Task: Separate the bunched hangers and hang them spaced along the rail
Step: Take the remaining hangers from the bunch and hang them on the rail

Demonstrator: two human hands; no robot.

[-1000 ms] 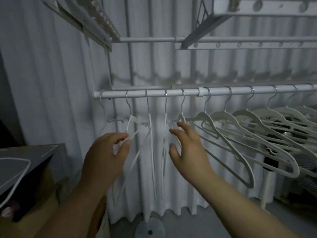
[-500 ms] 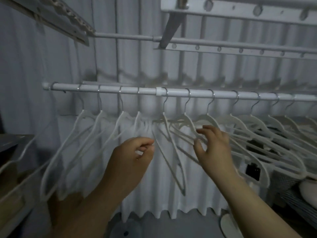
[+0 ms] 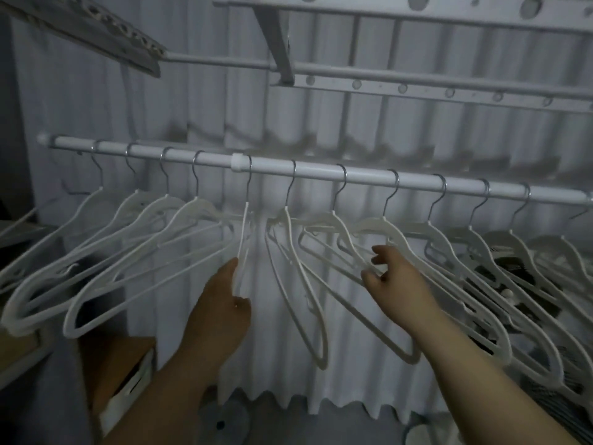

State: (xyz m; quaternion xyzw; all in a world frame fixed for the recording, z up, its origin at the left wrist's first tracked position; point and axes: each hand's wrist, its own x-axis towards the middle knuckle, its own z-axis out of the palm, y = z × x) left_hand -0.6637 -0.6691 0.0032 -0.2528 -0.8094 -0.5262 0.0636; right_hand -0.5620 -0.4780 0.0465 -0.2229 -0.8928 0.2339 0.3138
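Dimly, rail before curtain; left hand, right hand, fingers clamped on hangers.

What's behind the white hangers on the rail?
A white rippled curtain hangs behind the hangers. Dark things sit behind the right ones too, but they are too covered to tell.

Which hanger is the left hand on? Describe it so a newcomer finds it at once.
Follow the white rail to its collar; the hanger hooked just right of it is the one. Unlike its neighbours, which fan out sideways, it hangs edge-on, a thin vertical strip, with the left hand at its lower end.
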